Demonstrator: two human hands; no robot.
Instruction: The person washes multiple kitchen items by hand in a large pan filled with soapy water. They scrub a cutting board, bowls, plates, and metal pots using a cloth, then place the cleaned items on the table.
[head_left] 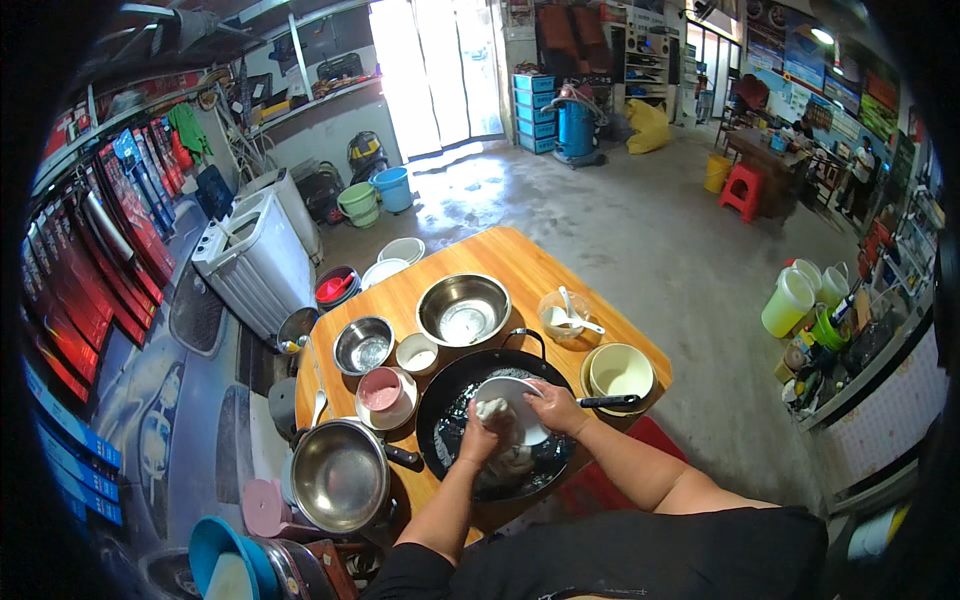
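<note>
Table (pixel 470 252) supports wok (pixel 480 363), which holds water (pixel 548 455). Bowl (pixel 522 408) is tilted above the water, apparently so drips fall back inside. Right hand (pixel 554 408) grips its rim, likely steadying it; left hand (pixel 480 440) grasps white cloth (pixel 492 409) against the bowl's opposite side, presumably for counter-support.

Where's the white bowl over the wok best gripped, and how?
Take the white bowl by its rim from the right, probably: its tilt presents that edge to the right hand, while the left hand holds a white cloth opposite.
</note>
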